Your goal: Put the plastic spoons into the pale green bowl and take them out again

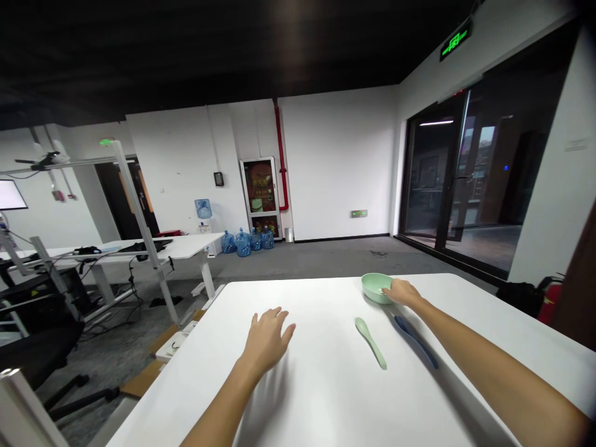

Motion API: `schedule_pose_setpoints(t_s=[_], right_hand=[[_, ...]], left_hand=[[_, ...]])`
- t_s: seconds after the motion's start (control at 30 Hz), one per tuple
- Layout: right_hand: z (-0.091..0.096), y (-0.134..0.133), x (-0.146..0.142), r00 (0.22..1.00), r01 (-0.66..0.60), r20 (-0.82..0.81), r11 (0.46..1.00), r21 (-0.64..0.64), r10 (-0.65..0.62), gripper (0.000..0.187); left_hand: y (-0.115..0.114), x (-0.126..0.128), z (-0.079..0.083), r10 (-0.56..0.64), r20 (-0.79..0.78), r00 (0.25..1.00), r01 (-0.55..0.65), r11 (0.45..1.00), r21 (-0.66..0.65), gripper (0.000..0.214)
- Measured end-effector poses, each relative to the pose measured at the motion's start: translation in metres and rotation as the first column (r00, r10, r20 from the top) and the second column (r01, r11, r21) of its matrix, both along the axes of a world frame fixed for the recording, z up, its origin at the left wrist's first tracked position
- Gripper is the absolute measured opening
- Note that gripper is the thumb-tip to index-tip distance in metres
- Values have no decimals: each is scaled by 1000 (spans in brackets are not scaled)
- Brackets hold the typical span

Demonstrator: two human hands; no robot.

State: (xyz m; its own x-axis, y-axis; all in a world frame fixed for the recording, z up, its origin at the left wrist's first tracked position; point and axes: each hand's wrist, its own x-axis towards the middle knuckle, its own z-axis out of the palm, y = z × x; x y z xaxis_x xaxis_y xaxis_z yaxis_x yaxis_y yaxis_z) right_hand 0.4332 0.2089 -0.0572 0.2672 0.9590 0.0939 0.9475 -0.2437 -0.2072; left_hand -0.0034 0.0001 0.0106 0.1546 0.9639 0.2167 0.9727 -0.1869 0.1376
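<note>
Left hand (267, 340) is laid flat on the white table (307, 310), fingers spread, nothing held. Right hand (404, 293) is extended, fingers pressed together, tips set at the right rim of one pale green bowl (375, 288); whether the rim is pinched cannot be told. Bowl is placed just short of the table's far edge. One pale green spoon (371, 343) and one dark blue spoon (416, 342) are laid nearer, side by side, apart. Table's left edge is well left of left hand. Four blue water jugs (243, 243) are stood on the floor beyond. Red fire extinguisher (549, 308) is seen far right. Green exit sign (455, 39) is mounted overhead, pictogram only readable.
</note>
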Motion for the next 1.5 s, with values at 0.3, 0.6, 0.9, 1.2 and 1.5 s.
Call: schedule_pose_setpoints(t_s=[0.3,0.6,0.9,1.2,1.5], right_hand=[[-3,5,3,999,39,-32,999,-20,-40,41],[48,-44,-11,996,-82,-37,996,40,84,37],[64,-120,-36,955,-267,-131,964,23,267,42],[30,-149,-59,933,-307,-216,950,-61,288,38],[9,-158,-67,945,-285,-208,945,-157,251,36]], left_hand=[[3,-1,-4,0,-2,1000,0,1000,8,46],[1,-2,-4,-14,-1,1000,14,1000,11,47],[-3,-1,0,-13,-23,1000,13,1000,12,45],[-6,-1,1,-15,-32,999,15,1000,13,45],[-6,0,1,-19,-23,1000,19,1000,-6,49]])
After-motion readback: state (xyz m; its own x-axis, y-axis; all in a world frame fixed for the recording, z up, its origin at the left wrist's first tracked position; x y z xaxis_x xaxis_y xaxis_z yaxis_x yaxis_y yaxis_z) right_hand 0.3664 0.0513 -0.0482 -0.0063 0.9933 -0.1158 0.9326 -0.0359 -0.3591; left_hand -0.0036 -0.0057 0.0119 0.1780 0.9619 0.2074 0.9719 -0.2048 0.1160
